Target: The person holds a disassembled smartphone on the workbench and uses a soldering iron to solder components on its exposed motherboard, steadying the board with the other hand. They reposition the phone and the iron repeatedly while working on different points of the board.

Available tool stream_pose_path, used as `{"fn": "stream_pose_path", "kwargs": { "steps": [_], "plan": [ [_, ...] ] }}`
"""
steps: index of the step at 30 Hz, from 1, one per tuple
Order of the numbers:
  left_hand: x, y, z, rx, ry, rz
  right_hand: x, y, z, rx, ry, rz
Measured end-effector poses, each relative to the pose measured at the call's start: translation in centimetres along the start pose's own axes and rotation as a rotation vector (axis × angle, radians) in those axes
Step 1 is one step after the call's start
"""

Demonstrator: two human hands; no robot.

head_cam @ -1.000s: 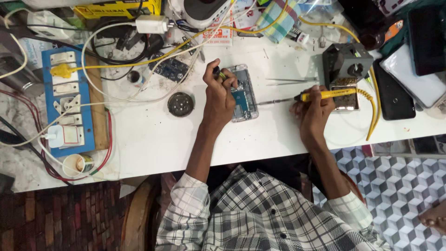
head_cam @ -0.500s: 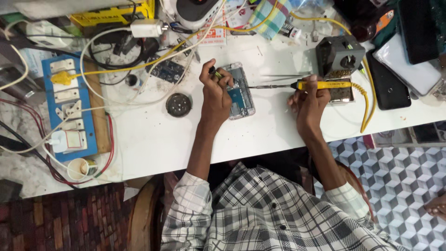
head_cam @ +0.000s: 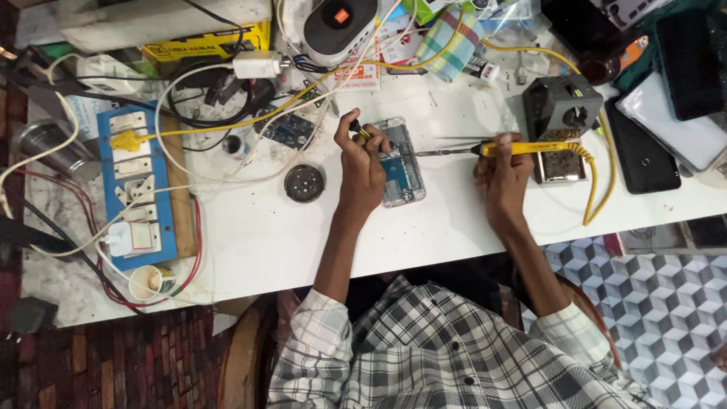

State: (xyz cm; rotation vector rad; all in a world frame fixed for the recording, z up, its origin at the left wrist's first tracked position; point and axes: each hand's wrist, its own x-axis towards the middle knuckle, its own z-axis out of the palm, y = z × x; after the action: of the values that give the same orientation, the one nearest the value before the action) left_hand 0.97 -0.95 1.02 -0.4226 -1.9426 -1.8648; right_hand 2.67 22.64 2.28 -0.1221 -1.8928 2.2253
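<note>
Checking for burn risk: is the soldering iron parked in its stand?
No, the right hand holds the iron beside the stand.

Opened phone (head_cam: pixel 400 163) on table (head_cam: pixel 265 235); switchboard (head_cam: pixel 136 185) left, stand (head_cam: pixel 562 113) right.

Our left hand (head_cam: pixel 362 168) is covering the left part of the opened phone (head_cam: pixel 401 163), so we are not seeing what lies beneath the palm. The small tool (head_cam: pixel 357 129) pinched in its fingers is too small to identify. The soldering iron (head_cam: pixel 485 149) tip is meeting the phone's board at a point too fine to resolve (contact is not determinable). Our right hand (head_cam: pixel 503 178) is hiding part of the iron's handle. The dark devices (head_cam: pixel 685 57) are running off the right edge.
</note>
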Motion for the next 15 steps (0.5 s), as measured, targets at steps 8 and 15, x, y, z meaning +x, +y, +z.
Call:
{"fn": "stream_pose_path", "kwargs": {
  "steps": [8,15],
  "plan": [
    [-0.2,0.3,-0.1,0.066,0.016,-0.018,0.5,0.7,0.1,0.064,0.036,-0.008],
    [0.0,0.6,-0.1,0.074,0.011,0.003,1.0,0.6,0.8,0.046,0.107,0.010]
  ]
}}
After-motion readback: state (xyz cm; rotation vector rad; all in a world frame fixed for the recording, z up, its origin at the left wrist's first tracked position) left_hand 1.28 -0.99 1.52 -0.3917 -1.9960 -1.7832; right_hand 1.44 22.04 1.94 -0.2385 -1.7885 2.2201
